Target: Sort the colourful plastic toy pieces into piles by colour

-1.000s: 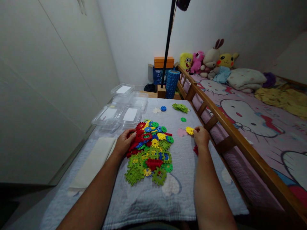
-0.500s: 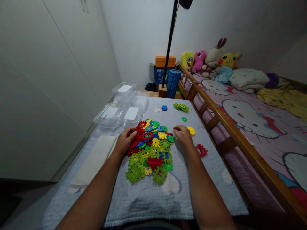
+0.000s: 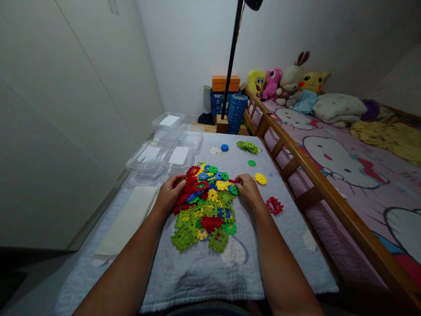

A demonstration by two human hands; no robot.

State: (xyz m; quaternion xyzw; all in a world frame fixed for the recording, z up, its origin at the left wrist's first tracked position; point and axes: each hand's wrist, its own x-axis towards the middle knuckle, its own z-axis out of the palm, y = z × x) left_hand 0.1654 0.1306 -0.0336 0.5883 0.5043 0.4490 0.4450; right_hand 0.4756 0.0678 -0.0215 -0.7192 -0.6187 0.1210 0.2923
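A heap of flat plastic building pieces (image 3: 205,202) in red, yellow, blue and green lies on a grey quilted cloth (image 3: 204,267). My left hand (image 3: 169,197) rests curled against the heap's left edge, fingers on red pieces. At the heap's right edge my right hand (image 3: 249,189) has its fingertips pinched at a red piece. A yellow disc (image 3: 261,178) lies just right of that hand, and a red square piece (image 3: 274,205) lies near my right wrist.
Several clear plastic boxes with lids (image 3: 171,149) stand at the far left. A green cluster (image 3: 247,147), a blue disc (image 3: 224,147) and a small green disc (image 3: 251,163) lie further back. A wooden bed rail (image 3: 305,175) runs along the right. A black pole (image 3: 230,61) stands behind.
My right hand left the yellow disc on the cloth and moved left to the heap's right edge. My left hand stayed at the heap's left edge.
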